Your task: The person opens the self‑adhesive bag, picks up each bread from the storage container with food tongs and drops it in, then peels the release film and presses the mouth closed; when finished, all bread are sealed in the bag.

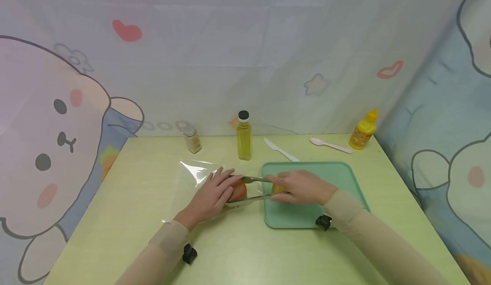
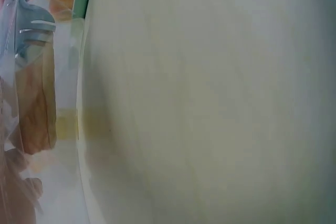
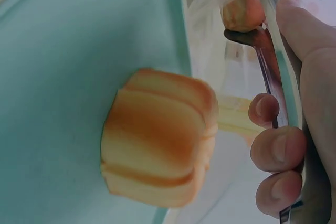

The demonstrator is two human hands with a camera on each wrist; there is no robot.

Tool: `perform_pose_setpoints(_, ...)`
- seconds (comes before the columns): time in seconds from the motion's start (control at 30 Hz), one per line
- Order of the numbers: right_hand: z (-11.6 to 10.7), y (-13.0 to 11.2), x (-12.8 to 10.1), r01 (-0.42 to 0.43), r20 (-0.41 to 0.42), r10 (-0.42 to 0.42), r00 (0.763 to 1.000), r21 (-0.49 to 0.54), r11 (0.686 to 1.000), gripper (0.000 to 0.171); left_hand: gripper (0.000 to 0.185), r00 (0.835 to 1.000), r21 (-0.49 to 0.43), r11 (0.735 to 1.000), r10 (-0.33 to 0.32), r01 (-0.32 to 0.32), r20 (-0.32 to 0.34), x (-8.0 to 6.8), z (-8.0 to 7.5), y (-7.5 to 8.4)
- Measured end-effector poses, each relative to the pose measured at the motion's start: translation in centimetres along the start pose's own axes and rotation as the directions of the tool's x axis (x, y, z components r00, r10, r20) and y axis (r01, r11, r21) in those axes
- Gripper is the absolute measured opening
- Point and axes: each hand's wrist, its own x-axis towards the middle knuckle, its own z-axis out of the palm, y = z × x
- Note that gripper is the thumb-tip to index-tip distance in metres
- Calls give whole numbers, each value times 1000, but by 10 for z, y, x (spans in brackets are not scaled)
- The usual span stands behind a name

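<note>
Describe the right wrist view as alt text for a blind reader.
A bare right hand grips silver metal tongs, one tip beside a brown bread piece among clear plastic. A ridged golden-brown bread loaf sits on a rimmed green tray.

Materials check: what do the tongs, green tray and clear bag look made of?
Tongs: likely metal, probably stainless steel; smooth, shiny dark-grey arms with bright edges.
Green tray: probably moulded plastic, satin to matte; even colour, rounded corners, raised rim. Coated metal can't be ruled out.
Clear bag: thin plastic film, glossy; see-through, with sharp white glare. Exact polymer can't be told.
</note>
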Motion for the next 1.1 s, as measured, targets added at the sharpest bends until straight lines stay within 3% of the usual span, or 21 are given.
perform_pose_setpoints(0.57,16,-16,25,-7,0,7,1000,-21,1000,64,41,1000,67,998,-4,5,-6,0,1,2)
perform_pose_setpoints(0.87,22,-24,31,-87,39,87,995,-9,996,67,38,999,97,995,36,-34,-18,1,0,8)
perform_pose_setpoints(1.1,24,-24,31,-52,29,53,998,-18,998,66,36,1000,32,999,14,-14,-6,-1,0,2)
